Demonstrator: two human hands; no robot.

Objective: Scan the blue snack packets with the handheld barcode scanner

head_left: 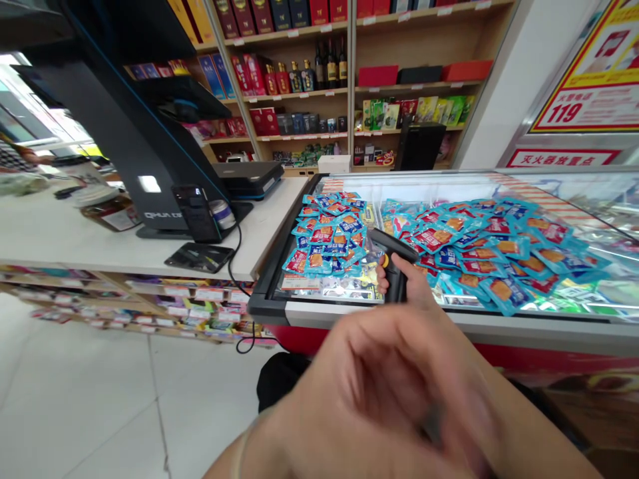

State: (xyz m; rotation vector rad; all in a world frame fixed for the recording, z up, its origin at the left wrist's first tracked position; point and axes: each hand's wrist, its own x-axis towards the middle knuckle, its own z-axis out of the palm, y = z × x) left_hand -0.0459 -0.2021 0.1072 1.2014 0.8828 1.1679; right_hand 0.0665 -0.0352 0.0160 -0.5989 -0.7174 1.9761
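Observation:
My right hand [417, 283] is wrapped round the handle of a black barcode scanner [394, 245] above the glass top of the freezer. Close to the camera, my left hand [394, 392] is blurred, its fingers curled; whether it holds anything is hard to make out. Behind the scanner, many blue snack packets lie on the glass: a smaller pile [332, 233] to the left and a wide, loose pile [479, 243] to the right.
A white counter [64, 229] on the left bears a checkout terminal [154, 153], phones and jars. The freezer's dark, raised rim [272, 293] borders the glass. A cable hangs between counter and freezer. Stocked shelves [294, 96] stand behind.

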